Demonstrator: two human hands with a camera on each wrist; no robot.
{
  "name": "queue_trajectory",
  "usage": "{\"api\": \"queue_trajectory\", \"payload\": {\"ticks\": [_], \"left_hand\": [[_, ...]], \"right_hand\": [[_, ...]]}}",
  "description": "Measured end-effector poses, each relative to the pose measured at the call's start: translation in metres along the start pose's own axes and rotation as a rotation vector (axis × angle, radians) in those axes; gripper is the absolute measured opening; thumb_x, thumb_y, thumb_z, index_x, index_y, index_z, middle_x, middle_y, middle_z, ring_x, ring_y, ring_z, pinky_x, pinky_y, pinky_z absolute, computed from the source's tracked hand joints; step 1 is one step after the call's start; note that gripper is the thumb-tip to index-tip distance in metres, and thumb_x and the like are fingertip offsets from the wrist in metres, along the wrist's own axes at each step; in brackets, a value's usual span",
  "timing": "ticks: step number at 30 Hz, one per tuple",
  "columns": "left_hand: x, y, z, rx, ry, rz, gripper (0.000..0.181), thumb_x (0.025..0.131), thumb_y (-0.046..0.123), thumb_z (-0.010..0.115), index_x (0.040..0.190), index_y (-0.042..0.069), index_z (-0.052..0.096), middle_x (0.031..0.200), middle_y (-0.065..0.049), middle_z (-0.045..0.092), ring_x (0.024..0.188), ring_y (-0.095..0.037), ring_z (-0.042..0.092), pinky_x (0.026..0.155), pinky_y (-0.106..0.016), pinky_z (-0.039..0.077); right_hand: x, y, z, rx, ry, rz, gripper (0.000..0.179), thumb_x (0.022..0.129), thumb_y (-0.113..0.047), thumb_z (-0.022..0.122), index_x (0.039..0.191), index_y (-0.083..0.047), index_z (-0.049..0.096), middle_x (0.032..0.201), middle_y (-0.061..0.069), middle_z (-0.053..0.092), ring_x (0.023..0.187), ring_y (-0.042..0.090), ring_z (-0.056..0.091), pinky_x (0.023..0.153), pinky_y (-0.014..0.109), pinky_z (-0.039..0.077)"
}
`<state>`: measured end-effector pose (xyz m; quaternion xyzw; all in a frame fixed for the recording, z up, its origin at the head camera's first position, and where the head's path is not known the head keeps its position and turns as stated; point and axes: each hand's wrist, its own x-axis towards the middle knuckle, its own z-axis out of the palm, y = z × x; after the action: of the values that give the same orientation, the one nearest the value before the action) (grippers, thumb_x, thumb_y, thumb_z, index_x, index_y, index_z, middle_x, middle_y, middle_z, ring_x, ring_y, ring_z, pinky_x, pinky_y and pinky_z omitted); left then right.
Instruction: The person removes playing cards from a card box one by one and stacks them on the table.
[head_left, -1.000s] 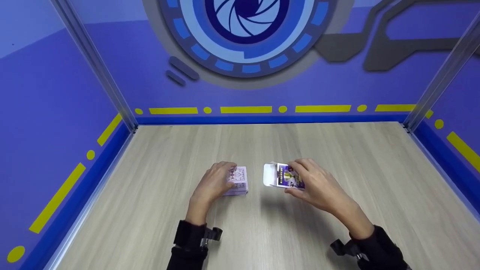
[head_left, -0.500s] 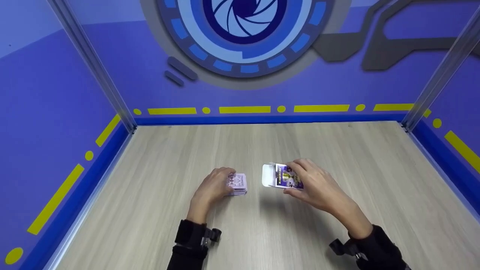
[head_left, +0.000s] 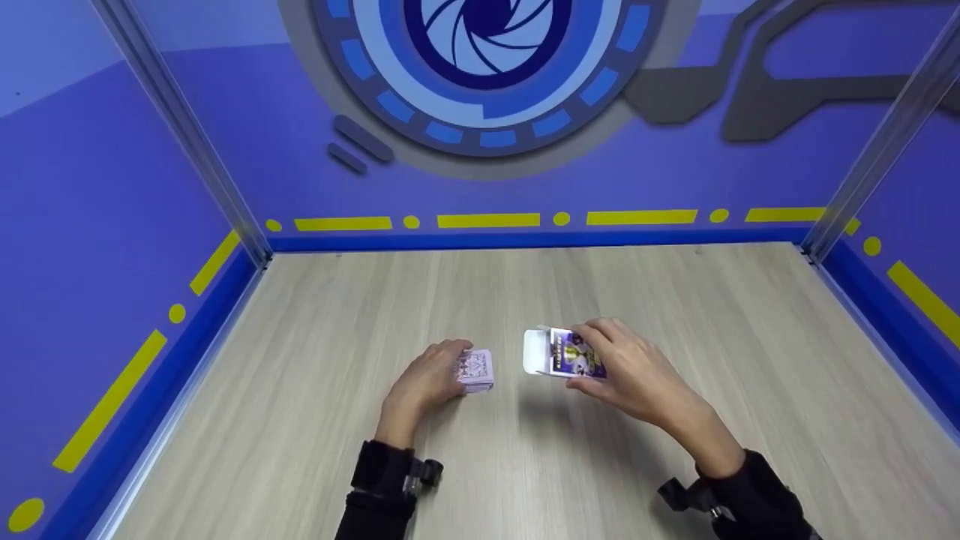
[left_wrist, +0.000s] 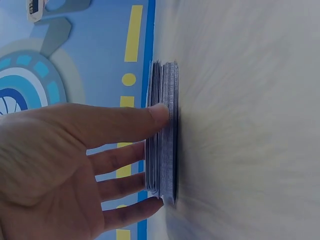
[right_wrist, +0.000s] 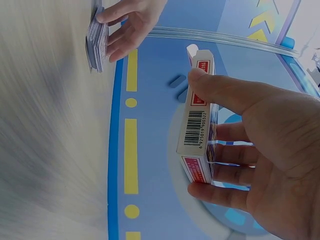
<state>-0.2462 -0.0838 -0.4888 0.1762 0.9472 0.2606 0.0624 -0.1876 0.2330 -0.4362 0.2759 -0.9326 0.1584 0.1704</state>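
A deck of playing cards (head_left: pixel 475 368) with patterned backs lies in a stack on the table, left of centre. My left hand (head_left: pixel 429 379) grips it from the left; in the left wrist view the thumb presses the near edge of the deck (left_wrist: pixel 167 150) and the other fingers reach round the far side. To the right, my right hand (head_left: pixel 634 367) holds a card box (head_left: pixel 574 352) above the table, its white flap open toward the deck. A barcode shows on the side of the box (right_wrist: pixel 194 127) in the right wrist view, with the thumb on that side.
The wooden table (head_left: pixel 480 465) is bounded by a blue printed back wall (head_left: pixel 480 191) and side walls with metal corner posts. Black straps with small cameras sit on both wrists.
The left hand has come down slightly with the upper part of the deck, and the gap inside the stack has closed. My right hand and the card box stay almost still.
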Motion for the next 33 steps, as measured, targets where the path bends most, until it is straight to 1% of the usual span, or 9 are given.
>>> {"api": "queue_trajectory", "payload": {"ticks": [10,15,18,22,25,26,28,30,33], "left_hand": [[0.0,0.002,0.003,0.038,-0.003,-0.024,0.064,0.085,0.0,0.078,0.145,0.005,0.056,0.143,-0.014,0.059,0.133,-0.033,0.053,0.113,-0.047,0.04],[-0.001,0.004,0.003,0.051,-0.003,-0.022,0.061,0.087,0.0,0.076,0.144,0.005,0.056,0.14,-0.016,0.06,0.131,-0.034,0.053,0.111,-0.049,0.041],[-0.001,0.004,0.002,0.052,-0.017,-0.017,0.063,0.086,-0.001,0.077,0.144,0.006,0.056,0.139,-0.017,0.06,0.13,-0.034,0.054,0.111,-0.049,0.041],[-0.001,0.002,-0.002,0.015,-0.052,0.001,0.07,0.081,0.001,0.083,0.146,0.005,0.055,0.143,-0.016,0.056,0.132,-0.034,0.051,0.112,-0.049,0.04],[-0.003,0.0,-0.006,-0.043,-0.061,-0.027,0.075,0.081,0.012,0.087,0.148,0.008,0.054,0.15,-0.017,0.048,0.134,-0.034,0.048,0.112,-0.05,0.04],[-0.004,0.0,-0.008,-0.057,-0.054,-0.044,0.075,0.083,0.018,0.087,0.149,0.009,0.053,0.152,-0.016,0.046,0.135,-0.033,0.047,0.112,-0.05,0.039],[-0.006,0.001,-0.012,-0.071,-0.01,-0.062,0.073,0.086,0.026,0.085,0.149,0.01,0.053,0.154,-0.017,0.044,0.137,-0.034,0.046,0.113,-0.051,0.039],[-0.006,0.005,-0.016,-0.074,0.069,-0.057,0.066,0.089,0.031,0.082,0.146,0.008,0.056,0.151,-0.018,0.047,0.138,-0.034,0.046,0.113,-0.051,0.039],[-0.006,0.019,-0.022,-0.106,0.218,-0.016,0.046,0.096,0.032,0.075,0.132,0.006,0.066,0.132,-0.014,0.062,0.126,-0.031,0.056,0.106,-0.047,0.046]], "right_hand": [[0.001,0.0,-0.001,0.006,-0.009,0.005,0.07,0.081,-0.04,0.089,0.135,-0.005,0.061,0.126,0.013,0.062,0.11,0.027,0.061,0.083,0.046,0.056],[0.0,0.0,0.0,0.006,-0.011,0.007,0.071,0.081,-0.04,0.089,0.135,-0.005,0.061,0.126,0.013,0.062,0.11,0.027,0.061,0.082,0.046,0.056],[0.0,0.0,0.0,0.006,-0.003,0.006,0.072,0.08,-0.04,0.09,0.135,-0.004,0.061,0.126,0.014,0.062,0.11,0.028,0.061,0.082,0.047,0.056],[0.0,0.001,0.0,0.008,0.007,0.003,0.072,0.08,-0.038,0.09,0.135,-0.003,0.061,0.125,0.015,0.062,0.11,0.029,0.061,0.082,0.047,0.056],[0.0,0.001,0.0,0.01,0.005,0.004,0.071,0.079,-0.038,0.09,0.134,-0.002,0.061,0.125,0.015,0.063,0.11,0.029,0.061,0.082,0.047,0.056],[0.0,0.001,0.0,0.012,0.004,0.005,0.071,0.079,-0.038,0.09,0.134,-0.002,0.061,0.125,0.015,0.063,0.11,0.029,0.061,0.082,0.047,0.056],[0.001,0.001,0.0,0.01,0.003,0.002,0.071,0.079,-0.038,0.09,0.134,-0.003,0.062,0.125,0.014,0.063,0.11,0.029,0.061,0.082,0.047,0.056],[0.001,0.001,0.0,0.007,0.002,-0.001,0.07,0.08,-0.038,0.09,0.133,-0.003,0.062,0.125,0.014,0.062,0.11,0.028,0.061,0.082,0.047,0.056],[0.002,0.001,0.0,0.001,0.001,-0.008,0.07,0.08,-0.039,0.09,0.134,-0.004,0.062,0.125,0.013,0.062,0.11,0.028,0.061,0.083,0.046,0.056]]}}
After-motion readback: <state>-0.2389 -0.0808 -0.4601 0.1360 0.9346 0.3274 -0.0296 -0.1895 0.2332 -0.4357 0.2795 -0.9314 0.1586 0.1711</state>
